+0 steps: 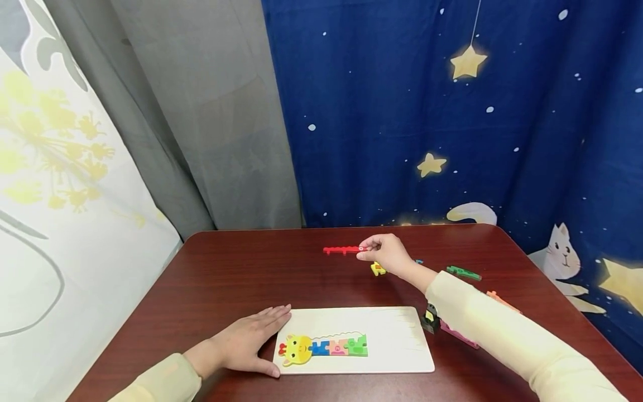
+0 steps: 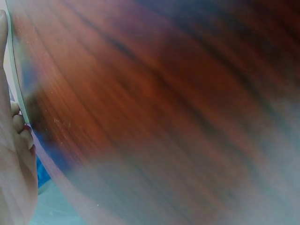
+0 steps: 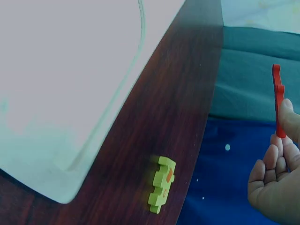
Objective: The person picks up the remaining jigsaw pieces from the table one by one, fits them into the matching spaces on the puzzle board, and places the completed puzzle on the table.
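My right hand (image 1: 387, 252) pinches one end of a long red puzzle piece (image 1: 339, 250) over the far part of the table. In the right wrist view the red piece (image 3: 277, 96) stands out past the thumb. A pale wooden puzzle board (image 1: 397, 340) lies near the front, with a yellow giraffe head (image 1: 296, 350) at its left. Blue (image 1: 320, 348), pink (image 1: 339, 348) and green (image 1: 358, 347) pieces join on behind the head. At the board's left edge rests my left hand (image 1: 246, 341), fingers extended; only part of it shows in the left wrist view.
A yellow piece (image 1: 378, 269) lies below the right hand. Farther right are a green piece (image 1: 463, 272) and an orange piece (image 1: 502, 301), partly covered by the sleeve. Beside the board's right edge sit a black piece (image 1: 430, 320) and a magenta piece (image 1: 459, 335). Curtains hang behind the table.
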Action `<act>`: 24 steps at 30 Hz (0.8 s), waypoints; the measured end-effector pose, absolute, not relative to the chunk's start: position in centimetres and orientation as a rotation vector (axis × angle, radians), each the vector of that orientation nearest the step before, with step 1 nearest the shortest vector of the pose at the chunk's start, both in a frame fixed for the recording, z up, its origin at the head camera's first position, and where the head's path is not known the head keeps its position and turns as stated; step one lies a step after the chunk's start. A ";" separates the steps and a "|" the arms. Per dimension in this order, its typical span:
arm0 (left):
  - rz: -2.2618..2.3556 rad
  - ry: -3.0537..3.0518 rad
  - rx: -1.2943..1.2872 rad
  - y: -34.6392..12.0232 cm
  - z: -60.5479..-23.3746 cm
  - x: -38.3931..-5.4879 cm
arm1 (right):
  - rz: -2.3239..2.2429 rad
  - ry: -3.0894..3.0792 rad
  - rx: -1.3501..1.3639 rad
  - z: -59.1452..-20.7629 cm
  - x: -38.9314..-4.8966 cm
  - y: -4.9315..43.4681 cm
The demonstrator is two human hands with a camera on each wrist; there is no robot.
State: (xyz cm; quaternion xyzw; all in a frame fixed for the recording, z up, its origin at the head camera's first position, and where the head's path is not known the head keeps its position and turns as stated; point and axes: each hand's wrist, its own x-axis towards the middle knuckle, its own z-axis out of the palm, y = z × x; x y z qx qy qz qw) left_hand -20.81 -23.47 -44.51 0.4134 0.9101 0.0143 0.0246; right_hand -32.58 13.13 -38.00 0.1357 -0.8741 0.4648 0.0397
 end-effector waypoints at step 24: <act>0.024 2.810 1.317 -23.4 -44.4 -21.1 | 1.487 -2.640 0.446 -39.4 -28.2 13.0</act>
